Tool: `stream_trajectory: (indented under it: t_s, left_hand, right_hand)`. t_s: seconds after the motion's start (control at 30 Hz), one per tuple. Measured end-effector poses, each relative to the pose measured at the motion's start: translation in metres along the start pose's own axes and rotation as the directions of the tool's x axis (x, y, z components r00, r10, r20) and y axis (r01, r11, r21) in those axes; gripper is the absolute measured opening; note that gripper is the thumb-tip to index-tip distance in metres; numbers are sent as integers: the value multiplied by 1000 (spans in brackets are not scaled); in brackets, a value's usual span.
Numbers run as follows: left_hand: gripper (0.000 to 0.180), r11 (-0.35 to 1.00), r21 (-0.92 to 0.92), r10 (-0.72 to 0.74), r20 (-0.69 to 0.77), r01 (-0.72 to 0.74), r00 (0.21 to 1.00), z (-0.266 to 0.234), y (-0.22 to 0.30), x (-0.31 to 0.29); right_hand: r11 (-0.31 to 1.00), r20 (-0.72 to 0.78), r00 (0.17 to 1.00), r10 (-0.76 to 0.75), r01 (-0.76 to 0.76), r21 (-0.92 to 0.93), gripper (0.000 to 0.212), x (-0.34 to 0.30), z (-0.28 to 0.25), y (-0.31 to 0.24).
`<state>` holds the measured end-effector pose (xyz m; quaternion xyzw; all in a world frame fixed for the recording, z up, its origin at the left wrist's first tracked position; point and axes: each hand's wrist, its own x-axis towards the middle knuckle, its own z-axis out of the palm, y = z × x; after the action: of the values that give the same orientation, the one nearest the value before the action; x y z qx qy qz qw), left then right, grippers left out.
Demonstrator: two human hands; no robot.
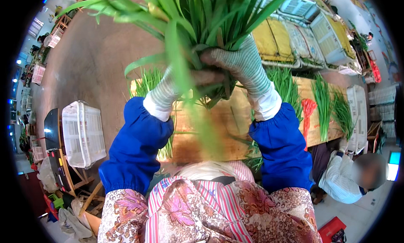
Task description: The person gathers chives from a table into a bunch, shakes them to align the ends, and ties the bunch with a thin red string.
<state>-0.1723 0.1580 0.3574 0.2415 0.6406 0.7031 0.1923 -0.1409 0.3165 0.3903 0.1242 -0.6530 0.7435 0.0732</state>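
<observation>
Both my hands are raised in front of me, wrapped round a bunch of long, flat green leaves (210, 15). The leaves fan out upward, and their lower ends hang just below my grip. My left hand (168, 81) is closed on the bunch from the left, partly hidden behind a blurred drooping leaf. On the other side my right hand (242, 64) grips it with the thumb across the front. I wear striped gloves with dark fingertips. Beneath the bunch lies a wooden table (210, 127), with more green leaves (151, 81) at its left end.
Right along the table lie leaf bunches (322, 104), red ties (308, 110) and a white crate (357, 116). A co-worker (343, 175) is at the right. Covered crates (275, 41) stand beyond the table; another white crate (84, 133) is at the left.
</observation>
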Motion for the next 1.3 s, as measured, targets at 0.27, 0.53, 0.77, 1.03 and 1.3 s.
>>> stream_trajectory:
  t_s: [0.27,0.53,0.77,1.03,1.3]
  left_hand:
    - [38,853,-487,-58,274,190,960,-9,-81,-1]
    - [34,864,475,78,197,-165,977,-17,-133,22]
    - [50,947,241,-236,68,214,969,21,-86,59]
    - [128,566,817,-17,-125,113,992,24,-91,34]
    - [42,486,833,-208,-184,265,961,4,-114,63]
  right_hand:
    - [946,277,934,225,-278,166,58,-21,-48,56]
    - [909,151,955,256,-185,-373,30,-7,-43,87]
    - [924,-157,988,2,-62,-377,37,15,-51,109]
    - [985,-357,934,-12,73,158,24,53,-113,26]
    - [937,-467,884,32,137,323,28,65,-172,-50]
